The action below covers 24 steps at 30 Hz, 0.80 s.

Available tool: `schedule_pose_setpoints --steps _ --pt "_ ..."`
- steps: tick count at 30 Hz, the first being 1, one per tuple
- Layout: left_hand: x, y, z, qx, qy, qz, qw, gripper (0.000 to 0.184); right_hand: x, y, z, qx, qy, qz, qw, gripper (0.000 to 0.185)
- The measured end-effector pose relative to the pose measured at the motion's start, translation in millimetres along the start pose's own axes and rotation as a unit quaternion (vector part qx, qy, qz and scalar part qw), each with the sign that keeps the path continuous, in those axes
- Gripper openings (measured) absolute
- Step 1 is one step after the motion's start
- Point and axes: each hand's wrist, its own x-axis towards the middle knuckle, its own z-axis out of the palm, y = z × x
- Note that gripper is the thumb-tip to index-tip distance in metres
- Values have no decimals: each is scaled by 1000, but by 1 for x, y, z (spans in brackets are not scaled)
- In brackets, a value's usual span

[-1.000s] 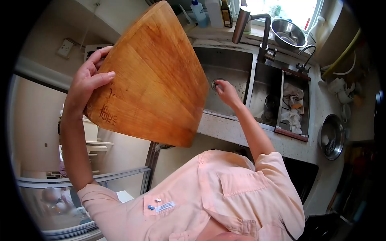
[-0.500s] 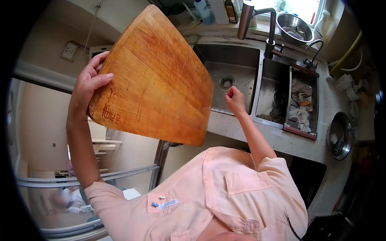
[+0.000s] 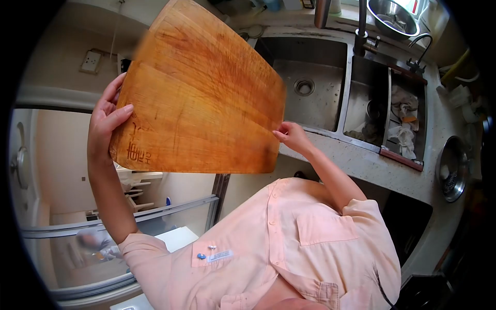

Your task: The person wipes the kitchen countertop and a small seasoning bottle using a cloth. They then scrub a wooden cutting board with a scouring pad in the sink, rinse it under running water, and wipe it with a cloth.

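Observation:
A large wooden cutting board is held up at the left of the sink, its face with carved characters turned to me. My left hand grips its left edge, thumb on the face and the other fingers behind. At the opposite edge, my right hand has its fingers bent together by the board's lower right side; whether they pinch the edge or something small is too fine to tell. Just beyond that hand lies the large steel sink basin with its round drain.
A smaller basin and a rack with cloths adjoin on the right. A faucet rises behind. Metal bowls stand on the windowsill and right counter. Behind the glass partition at lower left, a person is blurred.
My right hand has moved from over the sink drain back to the board's right edge. The board, still in my left hand, sits slightly lower, and the view has shifted.

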Motion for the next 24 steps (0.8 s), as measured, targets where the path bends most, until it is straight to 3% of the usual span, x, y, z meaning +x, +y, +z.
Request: schedule_pose_setpoints --steps 1,4,13,16,19,24 --pt "-2 -1 -1 4 1 0 1000 64 -2 5 5 -8 -12 11 1000 26" --pt "-9 -4 0 11 10 5 1000 65 -13 -6 23 225 -105 60 967 29" --pt "-25 -6 6 5 36 4 999 65 -8 -10 25 223 -152 130 954 29" --pt "-27 -5 6 4 32 0 999 65 -5 22 29 225 -105 83 965 29" --pt "-24 -7 0 20 16 31 999 64 -13 4 28 245 -89 86 962 30" --pt "-21 -21 -13 -2 -35 58 998 65 -15 12 34 259 -104 61 958 27"
